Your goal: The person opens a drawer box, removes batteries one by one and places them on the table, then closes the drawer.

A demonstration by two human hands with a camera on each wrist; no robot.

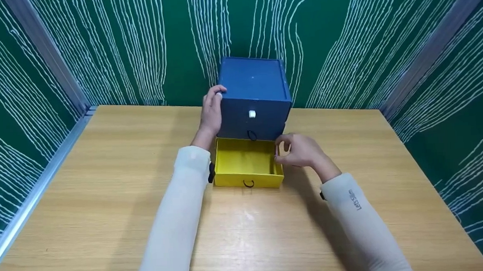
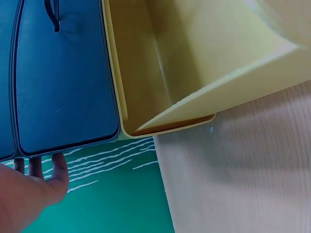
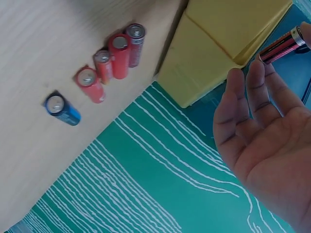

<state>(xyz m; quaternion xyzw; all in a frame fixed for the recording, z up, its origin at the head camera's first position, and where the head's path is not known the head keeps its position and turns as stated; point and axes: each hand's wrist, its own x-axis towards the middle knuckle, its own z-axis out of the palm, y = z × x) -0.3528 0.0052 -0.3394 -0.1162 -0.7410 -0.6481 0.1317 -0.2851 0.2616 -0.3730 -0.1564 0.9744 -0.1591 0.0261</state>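
My right hand [image 1: 301, 150] pinches a dark-and-red battery [image 3: 282, 46] above the right side of a pulled-out yellow drawer [image 1: 248, 181]. Thumb and forefinger hold it, while the other fingers stay loosely extended. The drawer sticks out at the bottom of a blue drawer cabinet [image 1: 253, 80], and a black loop hangs on its front. Against the cabinet's upper left side rests my left hand [image 1: 211, 112], its fingers spread along the edge. In the left wrist view, those fingertips [image 2: 59, 167] touch the blue side.
Several batteries appear to stand on end beside the drawer in the right wrist view: red ones [image 3: 120, 56] and a blue one [image 3: 63, 109]. A white knob [image 1: 252, 114] marks the cabinet front. Green walls [image 1: 334, 9] with white lines enclose the wooden table [image 1: 116, 165].
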